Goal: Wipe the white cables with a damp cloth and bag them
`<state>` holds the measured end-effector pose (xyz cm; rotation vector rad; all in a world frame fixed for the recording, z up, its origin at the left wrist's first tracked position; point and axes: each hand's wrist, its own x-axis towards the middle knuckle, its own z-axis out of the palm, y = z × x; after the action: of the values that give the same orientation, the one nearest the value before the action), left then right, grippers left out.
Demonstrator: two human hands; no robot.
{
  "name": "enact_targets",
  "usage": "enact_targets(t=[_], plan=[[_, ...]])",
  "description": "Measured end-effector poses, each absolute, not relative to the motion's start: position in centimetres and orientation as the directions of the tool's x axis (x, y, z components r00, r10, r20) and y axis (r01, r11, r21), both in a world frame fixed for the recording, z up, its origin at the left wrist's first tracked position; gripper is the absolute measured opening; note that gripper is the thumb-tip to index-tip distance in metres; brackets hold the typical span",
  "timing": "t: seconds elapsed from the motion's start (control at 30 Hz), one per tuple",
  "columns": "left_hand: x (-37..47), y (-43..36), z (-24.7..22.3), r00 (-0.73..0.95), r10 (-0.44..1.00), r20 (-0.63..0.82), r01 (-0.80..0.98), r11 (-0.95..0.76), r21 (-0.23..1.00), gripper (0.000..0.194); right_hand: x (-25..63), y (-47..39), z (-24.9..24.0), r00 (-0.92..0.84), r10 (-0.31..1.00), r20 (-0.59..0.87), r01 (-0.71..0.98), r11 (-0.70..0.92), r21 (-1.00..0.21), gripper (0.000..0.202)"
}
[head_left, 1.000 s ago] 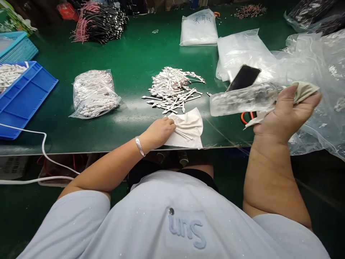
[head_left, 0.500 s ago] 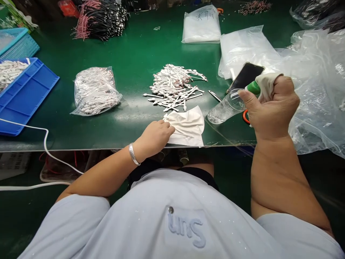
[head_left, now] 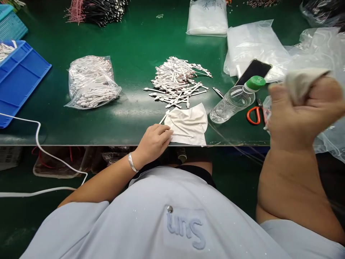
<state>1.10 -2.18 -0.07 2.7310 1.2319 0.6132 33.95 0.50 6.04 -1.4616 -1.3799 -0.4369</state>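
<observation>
My left hand (head_left: 155,141) rests at the table's front edge, fingers curled together at the left side of an off-white cloth (head_left: 188,124). A short white lead (head_left: 164,118) sticks out just above those fingers; what lies under them is hidden. A thin pale strand (head_left: 184,136) runs across the cloth. My right hand (head_left: 302,108), smeared by motion, is raised at the right, closed on a bunched off-white cloth (head_left: 303,82). To its left a clear bottle (head_left: 231,102) with a green cap stands on the table, apart from the hand.
A loose pile of white leads (head_left: 178,81) lies mid-table, beside a bagged batch (head_left: 93,82). Blue bin (head_left: 21,82) is left. A pen (head_left: 217,92), phone (head_left: 254,72), orange-handled scissors (head_left: 253,116) and plastic bags (head_left: 256,46) are right. Black-and-pink wires (head_left: 99,10) lie behind.
My right hand has come off the bottle's cap and moved right, still with the cloth. My left hand has shifted slightly, showing more of the white lead. The view has tilted slightly.
</observation>
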Motion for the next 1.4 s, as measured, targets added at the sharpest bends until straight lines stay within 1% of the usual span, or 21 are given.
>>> enact_targets(t=[0.07,0.1,0.13,0.17,0.2,0.23,0.3,0.33,0.4,0.57,0.67,0.77,0.9,1.0,1.2,1.3,1.4], plan=[[1.4,-2.6,-0.3,0.597,0.718,0.358,0.693,-0.686,0.222,0.024,32.1,-1.0,6.2,0.13,0.477,0.869,0.912,0.286,-0.294,0.021],[1.6,-2.8,-0.3,0.595,0.716,0.364,0.693,-0.687,0.219,0.024,30.9,-1.7,6.1,0.035,0.515,0.857,0.904,0.349,-0.246,0.018],[1.8,-3.0,-0.4,0.59,0.721,0.365,0.697,-0.682,0.22,0.024,29.6,-2.3,5.9,-0.1,0.606,0.789,0.866,0.443,-0.231,0.015],[2.0,-3.1,-0.5,0.579,0.73,0.363,0.707,-0.672,0.223,0.025,28.2,-2.8,5.5,-0.245,0.681,0.69,0.809,0.536,-0.241,0.016],[2.2,-3.2,-0.6,0.566,0.742,0.361,0.717,-0.658,0.229,0.025,26.8,-3.1,4.9,-0.377,0.738,0.559,0.761,0.591,-0.268,0.022],[2.4,-3.3,-0.8,0.553,0.752,0.359,0.726,-0.646,0.235,0.026,25.6,-3.2,4.2,-0.459,0.765,0.451,0.742,0.61,-0.279,0.029],[2.6,-3.4,-1.3,0.535,0.763,0.362,0.736,-0.632,0.245,0.027,23.9,-3.0,2.7,-0.547,0.794,0.266,0.746,0.606,-0.275,0.035],[2.7,-3.4,-1.5,0.531,0.764,0.368,0.736,-0.63,0.247,0.027,23.4,-2.8,2.0,-0.57,0.795,0.207,0.753,0.607,-0.254,0.035],[2.7,-3.4,-1.8,0.526,0.753,0.394,0.73,-0.638,0.244,0.025,23.1,-2.2,1.0,-0.612,0.776,0.153,0.751,0.63,-0.195,0.033],[2.5,-3.2,-2.0,0.526,0.709,0.469,0.703,-0.673,0.229,0.021,25.4,-1.8,1.1,-0.722,0.675,0.156,0.679,0.734,-0.033,0.032],[2.5,-3.1,-1.9,0.528,0.709,0.467,0.697,-0.676,0.238,0.021,26.5,-1.9,1.8,-0.753,0.643,0.136,0.651,0.759,0.012,0.033],[2.5,-3.0,-1.9,0.54,0.711,0.45,0.694,-0.679,0.24,0.022,26.0,-1.4,1.8,-0.778,0.61,0.152,0.62,0.784,0.029,0.031],[2.5,-3.0,-1.9,0.544,0.708,0.45,0.692,-0.682,0.238,0.022,24.5,-0.5,1.2,-0.812,0.542,0.215,0.562,0.826,0.041,0.027],[2.4,-3.0,-1.9,0.552,0.701,0.451,0.687,-0.689,0.23,0.022,25.0,-0.4,1.0,-0.838,0.502,0.214,0.523,0.85,0.057,0.027],[2.2,-3.0,-1.9,0.551,0.693,0.465,0.693,-0.691,0.208,0.022,27.3,-1.3,1.5,-0.842,0.512,0.171,0.53,0.845,0.074,0.029],[2.3,-3.0,-1.8,0.555,0.689,0.466,0.693,-0.693,0.201,0.022,25.8,-0.9,1.2,-0.837,0.509,0.2,0.53,0.845,0.067,0.028],[2.3,-3.0,-1.8,0.552,0.695,0.46,0.697,-0.688,0.203,0.021,24.0,-0.3,0.8,-0.843,0.479,0.244,0.508,0.859,0.068,0.025]])
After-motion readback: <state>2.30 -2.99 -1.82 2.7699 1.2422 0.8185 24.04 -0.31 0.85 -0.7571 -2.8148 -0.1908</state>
